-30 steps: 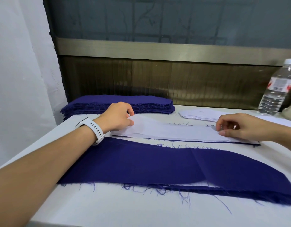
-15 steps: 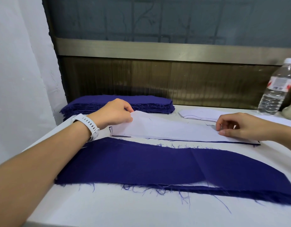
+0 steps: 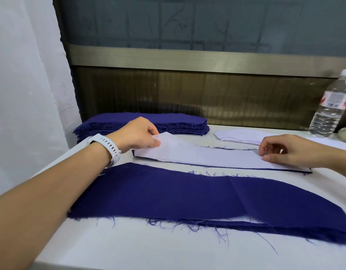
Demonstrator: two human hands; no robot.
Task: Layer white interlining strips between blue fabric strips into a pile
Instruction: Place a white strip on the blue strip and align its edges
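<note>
Left hand point(image 3: 137, 136): thumb and fingers clamped on the left end of the white strip point(image 3: 207, 156), which is raised a little.
Right hand point(image 3: 285, 151): fingers curled, thumb on the strip's right end; pinching or only pressing, cannot tell.
White strip: mid-surface, lying along a blue strip point(image 3: 306, 170) whose edge shows as a thin line.
Pile point(image 3: 187, 195): along the near edge of the surface point(image 3: 148, 246), blue on top, a white sliver at its near side.
Supplies: blue stack point(image 3: 168, 121) at the far left corner; white stack point(image 3: 238, 136) at the far edge.
Risk, skew: uneven pull from the two ends would likely lay the strip crooked.
Risk, drag: frayed threads may catch and shift the blue strip below.
Risk, fold: the limp raised end could crease or double under.
Risk, double pick: a second thin layer might cling unseen.
</note>
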